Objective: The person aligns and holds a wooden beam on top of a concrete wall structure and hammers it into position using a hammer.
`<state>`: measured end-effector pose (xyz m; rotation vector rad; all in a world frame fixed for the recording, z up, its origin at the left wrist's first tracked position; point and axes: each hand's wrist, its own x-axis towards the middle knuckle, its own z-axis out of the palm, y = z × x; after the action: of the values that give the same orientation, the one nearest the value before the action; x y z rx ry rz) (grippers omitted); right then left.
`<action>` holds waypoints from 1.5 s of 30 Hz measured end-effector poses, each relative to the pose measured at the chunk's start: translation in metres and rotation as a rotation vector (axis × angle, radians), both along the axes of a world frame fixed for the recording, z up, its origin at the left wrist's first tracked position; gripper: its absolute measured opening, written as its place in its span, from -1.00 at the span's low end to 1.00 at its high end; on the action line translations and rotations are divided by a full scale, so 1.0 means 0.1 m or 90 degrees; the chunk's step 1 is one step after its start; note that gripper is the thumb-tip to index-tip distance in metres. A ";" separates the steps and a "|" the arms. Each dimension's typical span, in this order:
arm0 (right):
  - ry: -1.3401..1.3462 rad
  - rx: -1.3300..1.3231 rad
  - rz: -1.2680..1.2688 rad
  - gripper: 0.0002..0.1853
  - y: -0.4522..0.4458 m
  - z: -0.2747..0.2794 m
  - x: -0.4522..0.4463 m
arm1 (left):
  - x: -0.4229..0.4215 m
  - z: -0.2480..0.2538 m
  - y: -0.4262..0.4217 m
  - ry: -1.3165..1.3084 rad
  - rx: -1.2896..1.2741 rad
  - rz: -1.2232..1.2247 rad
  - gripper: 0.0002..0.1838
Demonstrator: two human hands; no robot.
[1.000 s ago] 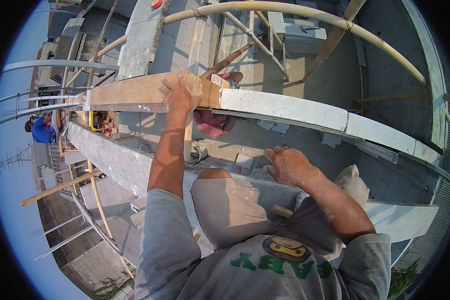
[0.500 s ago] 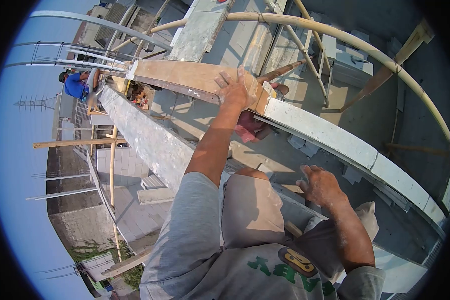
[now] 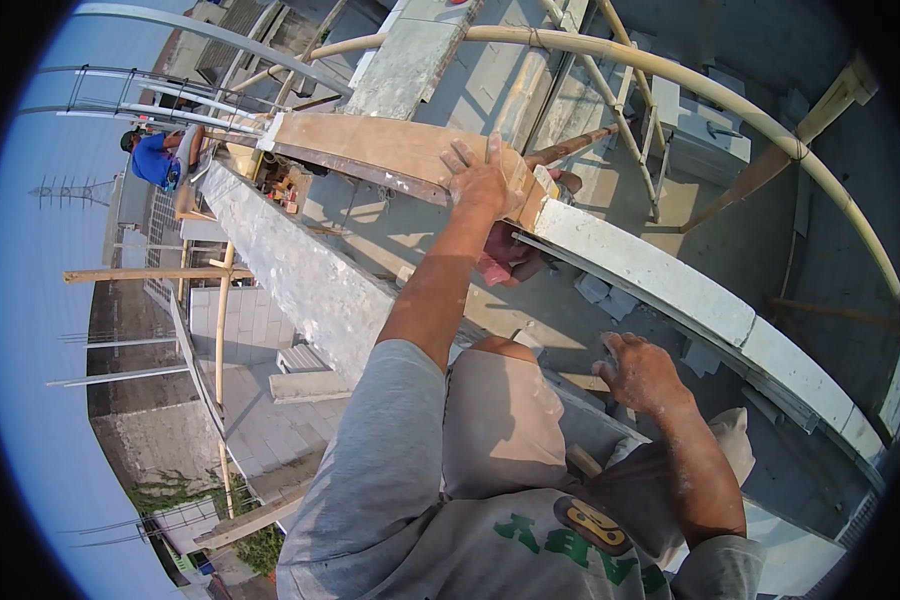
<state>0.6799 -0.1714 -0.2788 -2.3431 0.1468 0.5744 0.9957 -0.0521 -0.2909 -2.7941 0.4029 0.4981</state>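
Note:
My left hand point(image 3: 478, 185) lies flat on a curved tan wooden board point(image 3: 370, 138), its fingers spread near the board's right end. This end meets a pale block beam point(image 3: 650, 255) that curves away to the lower right. My right hand point(image 3: 645, 372) is raised above my right thigh, below the beam. Its fingers are loosely bent, thumb apart from them, with nothing visible between. Both hands look dusty. Partly hidden beneath the board's end is another person in pink point(image 3: 500, 255).
A rough grey wall top point(image 3: 290, 265) slopes down towards my legs. Bamboo poles point(image 3: 670, 70) arch overhead at the right. Far left, a co-worker in a blue shirt point(image 3: 155, 162) sits near thin steel rods point(image 3: 140, 90). Stacked pale blocks point(image 3: 705, 145) stand on the floor below.
The view has shifted slightly. My left hand stays on the board, and my right hand keeps nearly the same place and shape.

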 end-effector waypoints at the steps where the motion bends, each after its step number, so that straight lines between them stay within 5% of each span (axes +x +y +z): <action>1: -0.001 0.002 0.001 -0.51 0.01 0.00 0.00 | 0.01 -0.01 0.00 0.000 0.006 0.000 0.27; 45: -0.043 0.003 0.010 -0.54 -0.01 -0.05 -0.03 | 0.03 -0.10 0.05 -0.025 -0.012 -0.024 0.27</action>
<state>0.6767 -0.1725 -0.2838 -2.3579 0.0967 0.5028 0.9987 -0.0472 -0.3004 -2.8040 0.4535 0.4316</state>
